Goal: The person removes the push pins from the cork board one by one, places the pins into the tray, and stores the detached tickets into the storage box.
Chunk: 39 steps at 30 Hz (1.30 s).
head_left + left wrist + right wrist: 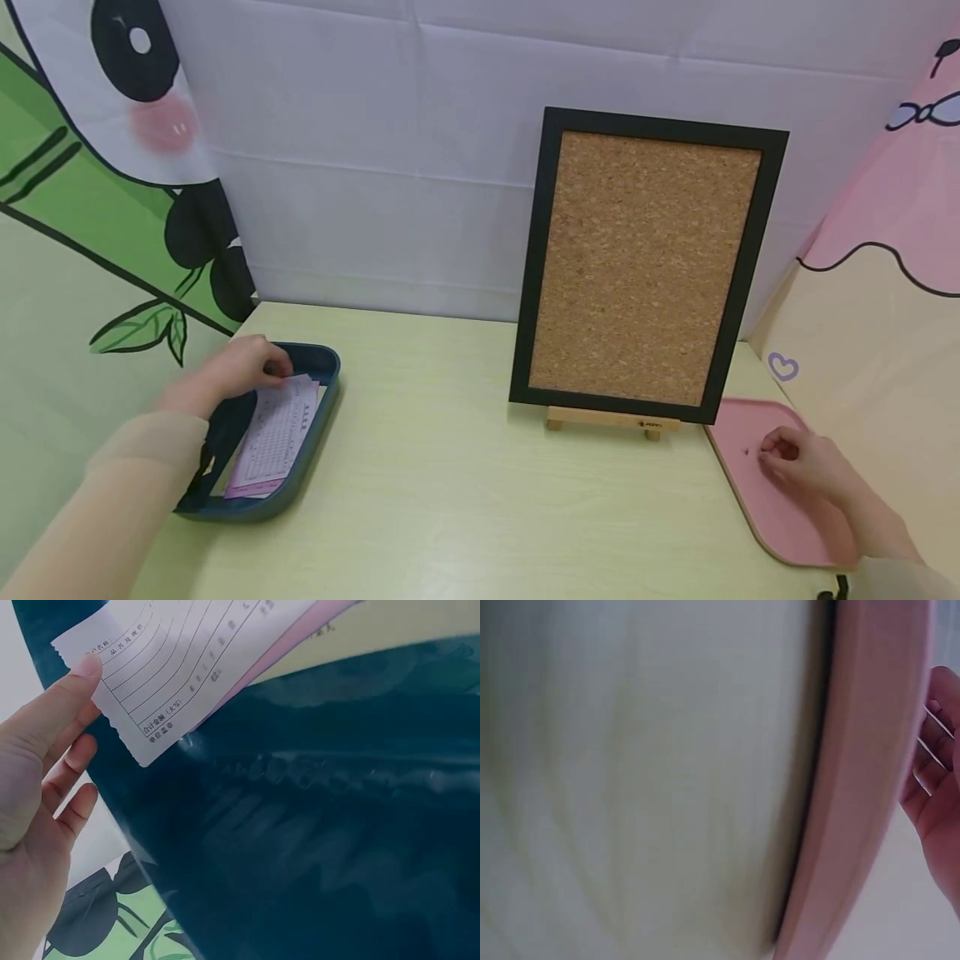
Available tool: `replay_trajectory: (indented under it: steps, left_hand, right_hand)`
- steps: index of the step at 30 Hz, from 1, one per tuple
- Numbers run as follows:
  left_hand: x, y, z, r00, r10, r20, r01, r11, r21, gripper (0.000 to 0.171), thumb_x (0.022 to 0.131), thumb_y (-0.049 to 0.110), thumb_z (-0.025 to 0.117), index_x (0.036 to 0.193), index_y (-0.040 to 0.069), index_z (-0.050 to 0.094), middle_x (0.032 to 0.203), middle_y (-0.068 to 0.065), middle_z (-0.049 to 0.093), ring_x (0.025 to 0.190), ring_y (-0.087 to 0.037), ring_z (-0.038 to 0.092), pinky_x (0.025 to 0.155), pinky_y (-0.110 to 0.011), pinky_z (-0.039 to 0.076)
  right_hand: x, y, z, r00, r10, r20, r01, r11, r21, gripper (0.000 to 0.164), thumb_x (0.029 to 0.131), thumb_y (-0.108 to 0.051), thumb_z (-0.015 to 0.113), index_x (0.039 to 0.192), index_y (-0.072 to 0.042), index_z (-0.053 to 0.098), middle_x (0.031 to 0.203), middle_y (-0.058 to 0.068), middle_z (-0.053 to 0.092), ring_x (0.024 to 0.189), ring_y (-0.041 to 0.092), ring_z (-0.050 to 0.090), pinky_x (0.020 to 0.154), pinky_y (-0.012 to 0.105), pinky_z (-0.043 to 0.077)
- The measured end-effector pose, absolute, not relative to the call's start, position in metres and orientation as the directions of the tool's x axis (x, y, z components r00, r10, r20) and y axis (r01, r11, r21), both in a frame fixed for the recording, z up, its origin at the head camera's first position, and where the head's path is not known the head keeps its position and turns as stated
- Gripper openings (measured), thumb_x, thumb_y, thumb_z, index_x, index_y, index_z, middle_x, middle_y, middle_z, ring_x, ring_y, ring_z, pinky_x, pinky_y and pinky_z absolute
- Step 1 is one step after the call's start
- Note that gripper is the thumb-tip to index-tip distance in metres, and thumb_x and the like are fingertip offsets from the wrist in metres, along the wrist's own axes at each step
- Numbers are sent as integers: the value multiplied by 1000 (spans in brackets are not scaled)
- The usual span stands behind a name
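In the left wrist view, my left hand [45, 765] pinches the end of a white printed receipt slip [180, 667] between thumb and forefinger. The slip lies over a pink sheet and a yellowish one, inside a dark blue tray [311, 467]. In the head view that left hand [243, 371] is above the tray's far end. My right hand [810, 471] is over a pink tray [795, 542], fingers bent and fingertips close together. A tiny dark item [746, 451] lies just left of those fingertips. Whether they hold anything is hidden; in the right wrist view the tray's rim [862, 772] covers part of the hand.
A black-framed cork board [648, 267] leans on a small wooden easel [615, 418] between the two trays, its lower right corner close to the pink tray. Printed cloth screens [375, 167] stand behind and at both sides of the pale table [465, 500].
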<state>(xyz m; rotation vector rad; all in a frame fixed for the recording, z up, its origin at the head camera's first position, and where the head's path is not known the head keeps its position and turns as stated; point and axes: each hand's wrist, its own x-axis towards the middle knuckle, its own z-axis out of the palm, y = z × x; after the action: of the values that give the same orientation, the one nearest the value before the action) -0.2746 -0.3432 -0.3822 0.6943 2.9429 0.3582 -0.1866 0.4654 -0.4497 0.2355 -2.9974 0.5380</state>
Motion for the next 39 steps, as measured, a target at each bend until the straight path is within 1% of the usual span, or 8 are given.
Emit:
replay_trajectory:
  steps: [6, 10, 13, 19, 24, 31, 35, 39]
  left_hand:
    - [-275, -345, -392, -916, 394, -80, 351, 880, 320, 23, 78, 5, 74, 101, 2, 70, 97, -12, 69, 88, -26, 63, 84, -50, 49]
    - [-274, -346, -396, -923, 372, -100, 314, 877, 362, 31, 79, 6, 73, 109, -2, 67, 106, -19, 67, 99, -35, 61, 88, -54, 46]
    - [-273, -347, -397, -926, 363, -100, 304, 878, 368, 36, 79, 6, 73, 113, -3, 65, 111, -21, 65, 104, -38, 59, 90, -55, 45]
    - [-270, -348, -395, -925, 375, -52, 337, 878, 340, 39, 77, 8, 76, 113, -2, 65, 114, -23, 64, 107, -41, 57, 92, -57, 42]
    - [-265, -346, -387, -925, 380, -13, 353, 872, 339, 41, 76, 8, 76, 114, -3, 64, 115, -25, 62, 109, -44, 55, 93, -59, 40]
    - [-260, -340, -365, -938, 344, 36, 336, 882, 331, 45, 82, 13, 72, 121, -5, 59, 120, -27, 59, 112, -44, 54, 93, -58, 41]
    - [-256, -329, -350, -950, 305, 62, 308, 895, 324, 45, 86, 17, 68, 125, -4, 56, 122, -29, 57, 113, -45, 52, 93, -59, 40]
    - [-249, -313, -335, -954, 279, 107, 299, 905, 303, 44, 89, 19, 64, 126, -3, 55, 123, -30, 56, 114, -46, 51, 93, -60, 40]
  right_hand:
    - [-190, 465, -450, -985, -129, 114, -160, 929, -335, 13, 79, -17, 75, 84, -12, 63, 75, -4, 54, 66, 1, 41, 59, 21, 37]
    - [-190, 464, -451, -985, -132, 114, -163, 927, -338, 13, 79, -18, 75, 83, -12, 63, 75, -4, 54, 66, 0, 41, 59, 20, 37]
    - [-190, 463, -450, -984, -131, 118, -165, 924, -345, 13, 80, -18, 74, 83, -12, 63, 75, -4, 55, 66, 0, 41, 59, 20, 38]
    - [-189, 463, -449, -985, -125, 121, -159, 925, -345, 13, 80, -19, 74, 85, -11, 64, 77, -2, 56, 67, 0, 41, 59, 20, 39]
    - [-186, 463, -446, -982, -119, 147, -164, 926, -342, 13, 79, -17, 75, 86, -11, 65, 77, -4, 59, 66, -4, 43, 59, 19, 41]
    - [-183, 457, -430, -963, -137, 231, -219, 899, -379, 11, 80, -11, 73, 88, -8, 65, 73, -6, 59, 65, -7, 45, 57, 18, 41]
    - [-184, 455, -419, -948, -140, 287, -243, 899, -364, 9, 81, -11, 72, 88, -11, 65, 71, -13, 57, 65, -8, 45, 56, 17, 39]
    - [-182, 449, -404, -930, -139, 341, -266, 893, -363, 9, 82, -12, 71, 89, -13, 65, 70, -15, 56, 65, -8, 46, 56, 16, 36]
